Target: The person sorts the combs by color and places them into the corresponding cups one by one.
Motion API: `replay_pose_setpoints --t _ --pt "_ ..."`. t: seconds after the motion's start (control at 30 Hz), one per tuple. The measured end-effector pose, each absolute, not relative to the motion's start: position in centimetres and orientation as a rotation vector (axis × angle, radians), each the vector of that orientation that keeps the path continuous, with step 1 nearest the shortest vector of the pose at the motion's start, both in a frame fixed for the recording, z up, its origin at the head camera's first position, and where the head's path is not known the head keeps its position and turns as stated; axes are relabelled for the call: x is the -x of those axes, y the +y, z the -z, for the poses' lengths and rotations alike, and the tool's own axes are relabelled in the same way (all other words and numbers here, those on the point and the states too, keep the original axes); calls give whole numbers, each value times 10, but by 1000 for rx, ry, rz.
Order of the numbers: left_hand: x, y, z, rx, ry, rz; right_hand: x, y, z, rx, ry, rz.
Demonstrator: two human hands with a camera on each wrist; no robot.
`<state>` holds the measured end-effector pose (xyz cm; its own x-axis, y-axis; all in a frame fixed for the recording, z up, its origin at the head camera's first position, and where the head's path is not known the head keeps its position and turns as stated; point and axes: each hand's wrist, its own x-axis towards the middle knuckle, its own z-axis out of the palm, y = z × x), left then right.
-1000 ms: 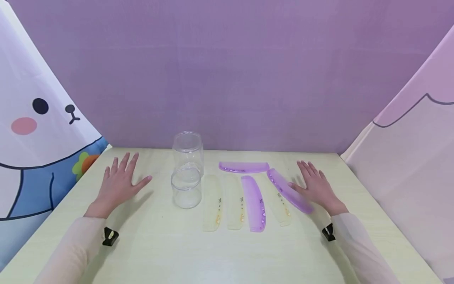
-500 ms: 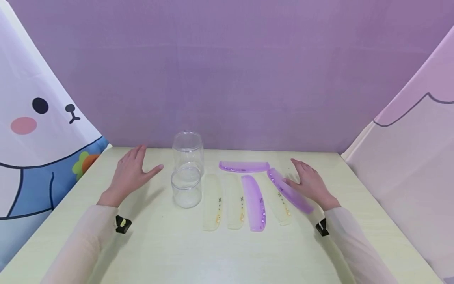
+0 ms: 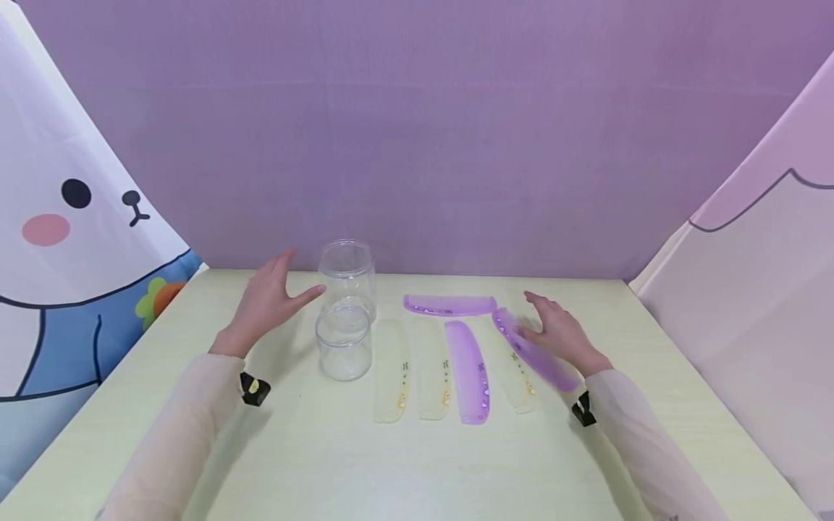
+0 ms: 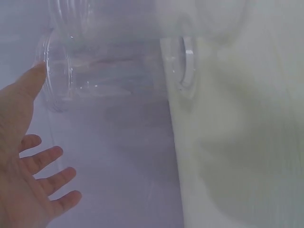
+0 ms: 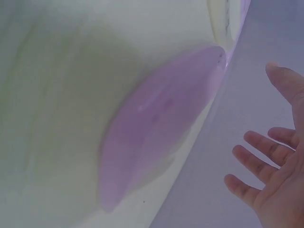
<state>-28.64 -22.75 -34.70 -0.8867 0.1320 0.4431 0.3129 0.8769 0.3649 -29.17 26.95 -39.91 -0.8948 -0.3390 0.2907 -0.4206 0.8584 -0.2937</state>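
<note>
My left hand point(image 3: 267, 300) hovers left of two clear jars, fingers spread and thumb held out. Its thumb tip overlaps the edge of the rear jar point(image 3: 347, 264); whether they touch I cannot tell. Just in front of that jar stands the front clear jar point(image 3: 344, 354). Over the slanted purple comb point(image 3: 544, 362) is my right hand point(image 3: 563, 334), relaxed and holding nothing. In the right wrist view this purple comb point(image 5: 161, 128) lies flat, apart from the fingers point(image 5: 256, 164). The left wrist view has a jar point(image 4: 114, 76) beside the left thumb.
One purple comb point(image 3: 449, 306) lies crosswise at the back, another purple comb point(image 3: 468, 376) lengthwise in the middle. Three pale yellow translucent combs lie near them: the left comb point(image 3: 391, 376), the middle comb point(image 3: 433, 376) and the right comb point(image 3: 517, 380). A purple cloth point(image 3: 417, 145) hangs behind the table.
My left hand has moved right and away from me, up to the jars. The right hand has shifted slightly left over the slanted comb. Jars and combs stay in place.
</note>
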Motion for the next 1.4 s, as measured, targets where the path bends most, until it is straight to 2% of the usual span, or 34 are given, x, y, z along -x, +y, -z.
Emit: replay_pose_setpoints --t 0.83,1.4 --pt "314 -203 341 385 -2673 971 307 262 411 -641 -3009 -712" --pt "322 -199 346 407 -2698 1164 317 260 411 -523 -3067 -930"
